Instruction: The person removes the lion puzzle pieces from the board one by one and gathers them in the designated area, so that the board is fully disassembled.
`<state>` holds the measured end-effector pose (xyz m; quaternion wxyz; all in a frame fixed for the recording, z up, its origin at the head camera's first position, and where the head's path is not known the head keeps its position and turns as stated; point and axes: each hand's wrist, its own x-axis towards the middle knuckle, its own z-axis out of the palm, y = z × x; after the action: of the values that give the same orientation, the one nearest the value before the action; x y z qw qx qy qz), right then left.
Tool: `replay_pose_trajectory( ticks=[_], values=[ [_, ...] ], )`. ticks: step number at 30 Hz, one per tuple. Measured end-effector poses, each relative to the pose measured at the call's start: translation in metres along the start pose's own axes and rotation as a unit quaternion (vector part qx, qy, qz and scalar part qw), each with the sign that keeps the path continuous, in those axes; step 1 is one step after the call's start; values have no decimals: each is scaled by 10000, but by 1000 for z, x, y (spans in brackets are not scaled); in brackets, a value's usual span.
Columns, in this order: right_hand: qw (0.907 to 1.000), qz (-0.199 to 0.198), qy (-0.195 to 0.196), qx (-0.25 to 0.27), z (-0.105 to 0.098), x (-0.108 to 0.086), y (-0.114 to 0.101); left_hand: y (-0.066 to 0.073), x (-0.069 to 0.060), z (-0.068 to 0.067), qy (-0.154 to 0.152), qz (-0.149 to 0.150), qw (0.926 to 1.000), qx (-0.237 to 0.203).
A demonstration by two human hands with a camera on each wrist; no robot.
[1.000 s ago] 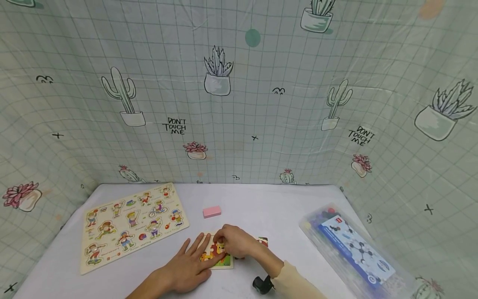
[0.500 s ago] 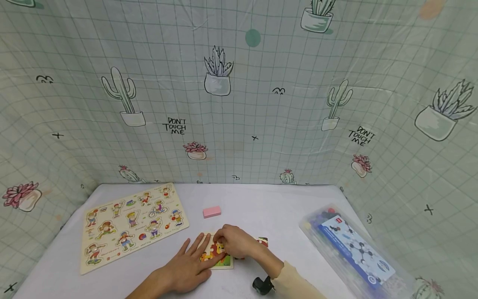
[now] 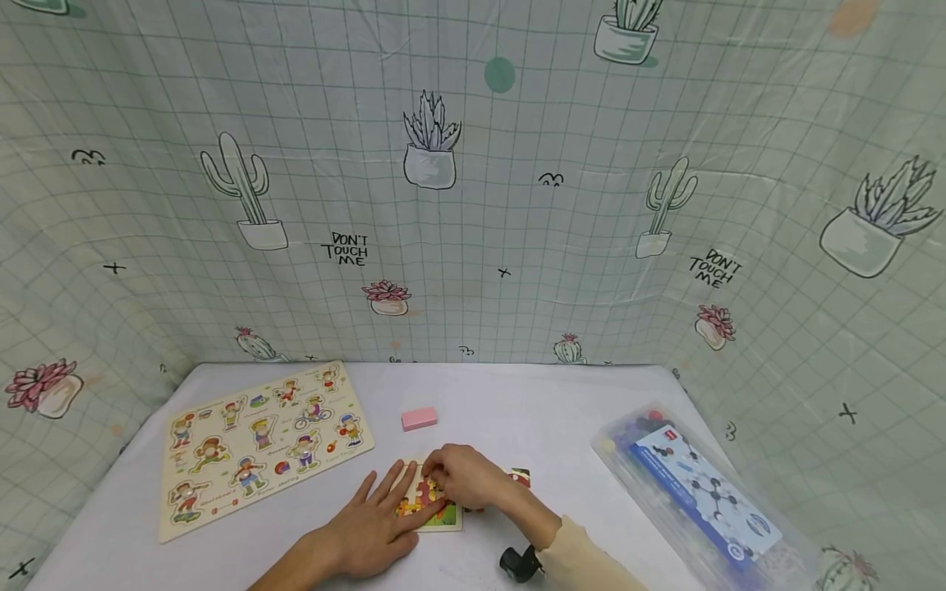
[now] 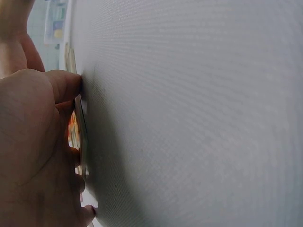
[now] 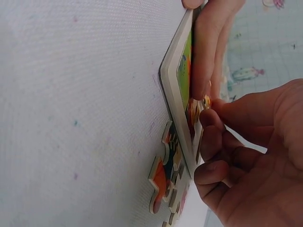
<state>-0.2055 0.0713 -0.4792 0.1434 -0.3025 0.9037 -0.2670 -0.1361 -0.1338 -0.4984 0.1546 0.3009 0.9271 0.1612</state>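
While resting the left hand (image 3: 373, 525), fingers spread, on the small puzzle board (image 5: 172, 77), pinches a piece (image 5: 207, 102) over it between thumb and index finger of the right hand (image 3: 467, 478). Has loose pieces (image 5: 160, 182) just beside the board, a pink block (image 3: 420, 419) beyond.

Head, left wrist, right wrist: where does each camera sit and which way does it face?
Head: worn on head, facing forward and down at the puzzle; left hand and right hand show.
Left wrist: on that wrist, looking past the left hand across the table.
Right wrist: on that wrist, facing right hand; left hand shows.
Head and right wrist share the puzzle and both hands.
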Motion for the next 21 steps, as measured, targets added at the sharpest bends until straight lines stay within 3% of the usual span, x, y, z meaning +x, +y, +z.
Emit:
replay_pose_trajectory(
  ticks=[12,21],
  values=[
    [9994,120,119,311,-3,1,-4,6,1,-5,-172,-103,9998,66],
    [9975,-34,111,696,-3,0,-3,0,0,-1,-21,20,9999,-117]
  ],
)
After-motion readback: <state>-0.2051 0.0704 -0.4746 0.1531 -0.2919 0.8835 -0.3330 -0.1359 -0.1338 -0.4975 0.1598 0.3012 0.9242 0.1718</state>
